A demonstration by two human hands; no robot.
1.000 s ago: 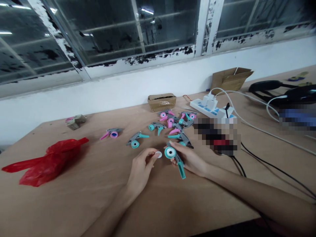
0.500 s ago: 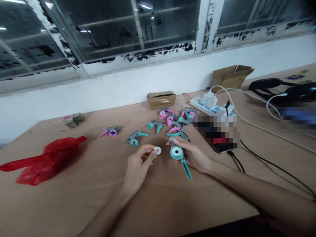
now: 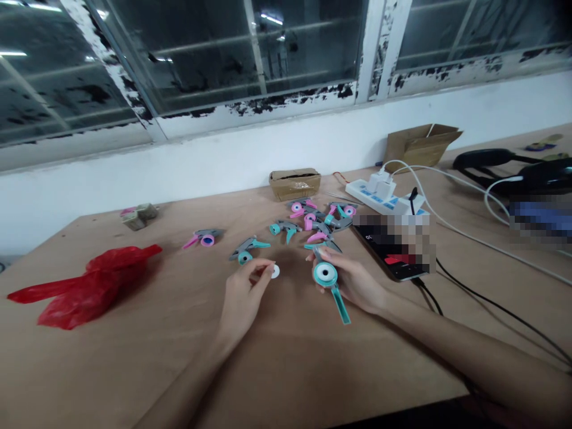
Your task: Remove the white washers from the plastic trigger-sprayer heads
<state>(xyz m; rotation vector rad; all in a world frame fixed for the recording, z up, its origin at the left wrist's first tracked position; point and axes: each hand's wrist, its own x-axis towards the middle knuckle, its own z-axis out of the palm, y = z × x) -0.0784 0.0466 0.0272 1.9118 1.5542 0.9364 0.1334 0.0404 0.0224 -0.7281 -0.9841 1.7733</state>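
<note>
Between the thumb and fingers of my left hand (image 3: 243, 295) is a small white disc-shaped washer (image 3: 276, 271), pinched by its edge. My right hand (image 3: 357, 280) is closed round a grey and teal spray trigger head (image 3: 326, 274). Its round teal collar, with a white ring and dark centre hole, faces me, and its teal trigger points down toward the table. The two hands are apart. Just beyond my left hand lies another teal and grey spray head (image 3: 245, 257). Past both hands, several pink, teal and grey spray heads (image 3: 318, 226) lie in a loose heap.
On the left are a crumpled red plastic bag (image 3: 96, 280) and small blocks (image 3: 138, 215). Cardboard boxes (image 3: 295, 185) stand along the wall. A power strip (image 3: 364, 193) with plugs and white cables, plus a phone (image 3: 379, 244) on a black cable, lie to the right.
My left hand has drawn slightly left with the white washer, widening the gap to the spray head. My right hand still holds the spray head, almost unmoved. The view has shifted a little.
</note>
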